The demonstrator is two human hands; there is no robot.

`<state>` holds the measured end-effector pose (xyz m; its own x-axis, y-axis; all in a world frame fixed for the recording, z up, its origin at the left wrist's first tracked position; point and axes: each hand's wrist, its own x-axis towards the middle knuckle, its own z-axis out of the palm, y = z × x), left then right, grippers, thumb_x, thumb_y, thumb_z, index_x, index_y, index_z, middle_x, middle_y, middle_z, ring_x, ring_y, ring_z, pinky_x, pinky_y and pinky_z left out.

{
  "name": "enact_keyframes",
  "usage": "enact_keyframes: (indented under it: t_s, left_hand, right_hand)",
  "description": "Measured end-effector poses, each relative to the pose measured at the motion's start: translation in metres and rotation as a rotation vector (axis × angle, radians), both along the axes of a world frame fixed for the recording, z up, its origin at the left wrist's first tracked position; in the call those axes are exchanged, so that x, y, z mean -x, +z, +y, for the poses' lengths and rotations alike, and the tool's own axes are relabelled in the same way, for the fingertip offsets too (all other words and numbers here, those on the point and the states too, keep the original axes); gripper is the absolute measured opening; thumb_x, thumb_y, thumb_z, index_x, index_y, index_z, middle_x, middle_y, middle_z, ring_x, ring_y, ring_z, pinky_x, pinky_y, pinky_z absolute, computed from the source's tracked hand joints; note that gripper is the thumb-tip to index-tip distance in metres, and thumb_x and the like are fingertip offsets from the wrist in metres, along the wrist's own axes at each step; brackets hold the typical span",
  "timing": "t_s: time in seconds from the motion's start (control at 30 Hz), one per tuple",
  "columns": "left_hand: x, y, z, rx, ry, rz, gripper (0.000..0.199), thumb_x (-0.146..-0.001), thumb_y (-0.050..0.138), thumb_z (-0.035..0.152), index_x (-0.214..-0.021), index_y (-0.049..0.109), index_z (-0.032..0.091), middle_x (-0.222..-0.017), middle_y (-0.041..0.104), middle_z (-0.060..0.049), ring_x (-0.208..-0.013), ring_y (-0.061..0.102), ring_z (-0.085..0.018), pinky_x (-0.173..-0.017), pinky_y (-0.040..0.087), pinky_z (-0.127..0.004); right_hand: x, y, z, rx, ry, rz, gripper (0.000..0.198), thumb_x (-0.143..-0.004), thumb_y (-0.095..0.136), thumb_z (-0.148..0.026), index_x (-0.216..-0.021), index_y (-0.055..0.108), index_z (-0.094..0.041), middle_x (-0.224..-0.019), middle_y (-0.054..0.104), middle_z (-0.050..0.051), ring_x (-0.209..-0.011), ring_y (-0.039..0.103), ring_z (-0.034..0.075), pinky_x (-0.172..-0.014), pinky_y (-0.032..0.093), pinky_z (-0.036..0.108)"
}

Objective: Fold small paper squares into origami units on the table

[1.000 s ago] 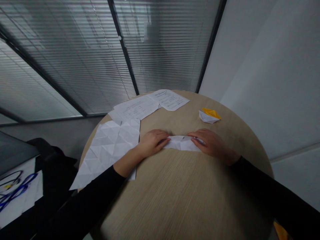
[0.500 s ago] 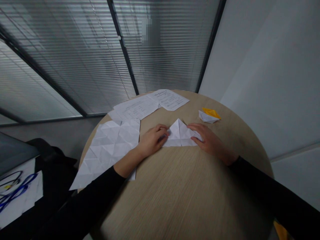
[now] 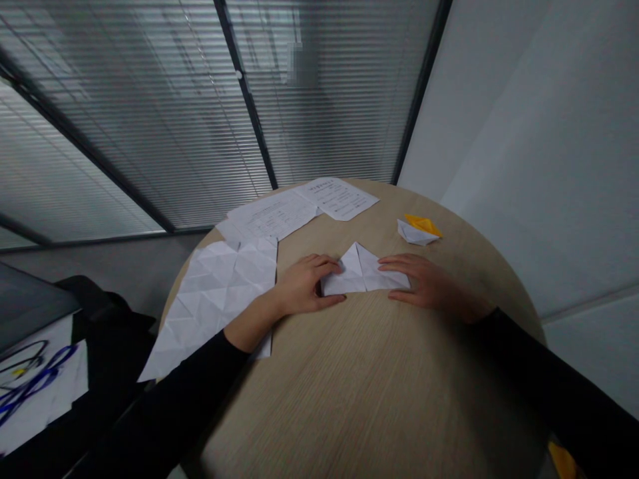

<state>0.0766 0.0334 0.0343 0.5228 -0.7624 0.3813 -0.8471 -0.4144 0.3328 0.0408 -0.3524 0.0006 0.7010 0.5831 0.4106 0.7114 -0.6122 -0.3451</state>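
Note:
A folded white paper [image 3: 367, 271] lies on the round table, with a peak at its far side, a crease down the middle and a straight near edge. My left hand [image 3: 308, 283] holds its left end, fingers over the top and thumb along the near edge. At the right end, my right hand [image 3: 422, 279] has its fingers across the paper and its thumb by the near edge. The paper's outer corners are partly hidden under my fingers.
Creased white sheets [image 3: 214, 293] lie left of my left hand, and printed pages [image 3: 299, 206] at the back. Small folded paper boats, white [image 3: 415, 234] and yellow [image 3: 424, 225], sit back right on the wooden table [image 3: 359, 386]. Blue cords [image 3: 37, 382] lie on papers at far left.
Both thumbs have moved to the paper's near edge and the fingers have straightened over it. My right hand has shifted slightly right. The near strip now looks folded up flatter.

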Motion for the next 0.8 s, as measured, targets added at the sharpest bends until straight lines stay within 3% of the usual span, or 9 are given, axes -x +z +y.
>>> enact_keyframes:
  t_s: [0.23, 0.33, 0.43, 0.57, 0.7, 0.8]
  left_hand:
    - [0.000, 0.006, 0.000, 0.017, -0.040, 0.032, 0.030, -0.110, 0.074, 0.051, -0.123, 0.080, 0.024, -0.127, 0.085, -0.011, -0.119, 0.082, -0.031, -0.108, 0.065, -0.050]
    - [0.001, 0.008, -0.001, -0.001, -0.045, 0.031, 0.019, -0.108, 0.072, 0.040, -0.116, 0.081, 0.025, -0.122, 0.086, -0.009, -0.115, 0.083, -0.029, -0.105, 0.065, -0.048]
    - [0.003, 0.010, -0.002, -0.003, -0.025, 0.041, 0.019, -0.104, 0.074, 0.041, -0.115, 0.081, 0.026, -0.124, 0.086, -0.009, -0.118, 0.082, -0.031, -0.108, 0.065, -0.050]
    - [0.001, 0.007, -0.003, 0.031, 0.071, 0.059, 0.024, -0.111, 0.064, 0.044, -0.112, 0.079, 0.025, -0.127, 0.085, -0.011, -0.119, 0.081, -0.031, -0.111, 0.063, -0.055]
    - [-0.003, -0.001, -0.001, -0.007, 0.306, 0.003, 0.034, -0.102, 0.078, 0.045, -0.127, 0.074, 0.022, -0.125, 0.082, -0.014, -0.118, 0.078, -0.036, -0.112, 0.062, -0.060]
    - [-0.003, -0.003, -0.001, -0.015, 0.347, 0.006, 0.043, -0.100, 0.083, 0.047, -0.132, 0.072, 0.021, -0.128, 0.080, -0.015, -0.121, 0.076, -0.037, -0.113, 0.061, -0.060]
  right_hand:
    - [0.002, 0.003, -0.005, -0.022, -0.026, -0.027, 0.040, -0.103, 0.086, -0.035, -0.143, 0.081, -0.034, -0.150, 0.084, 0.008, -0.138, 0.080, 0.036, -0.121, 0.065, 0.062]
    - [0.003, 0.007, -0.004, -0.034, -0.020, -0.029, 0.033, -0.104, 0.084, -0.036, -0.137, 0.083, -0.034, -0.143, 0.087, 0.007, -0.132, 0.082, 0.035, -0.118, 0.066, 0.060]
    - [0.002, 0.009, -0.003, -0.053, -0.017, -0.008, 0.029, -0.105, 0.082, -0.038, -0.133, 0.084, -0.034, -0.142, 0.087, 0.008, -0.131, 0.082, 0.035, -0.117, 0.066, 0.061]
    - [-0.002, 0.003, -0.002, -0.062, -0.063, 0.002, 0.020, -0.108, 0.078, -0.038, -0.126, 0.084, -0.033, -0.144, 0.086, 0.008, -0.136, 0.080, 0.036, -0.121, 0.064, 0.065]
    - [-0.006, -0.010, -0.003, -0.056, -0.209, -0.047, 0.046, -0.104, 0.082, -0.042, -0.148, 0.076, -0.028, -0.152, 0.081, 0.015, -0.140, 0.078, 0.043, -0.122, 0.061, 0.071]
    - [-0.007, -0.014, -0.005, -0.036, -0.276, -0.061, 0.059, -0.101, 0.086, -0.047, -0.154, 0.072, -0.024, -0.151, 0.080, 0.020, -0.142, 0.076, 0.046, -0.122, 0.061, 0.074]
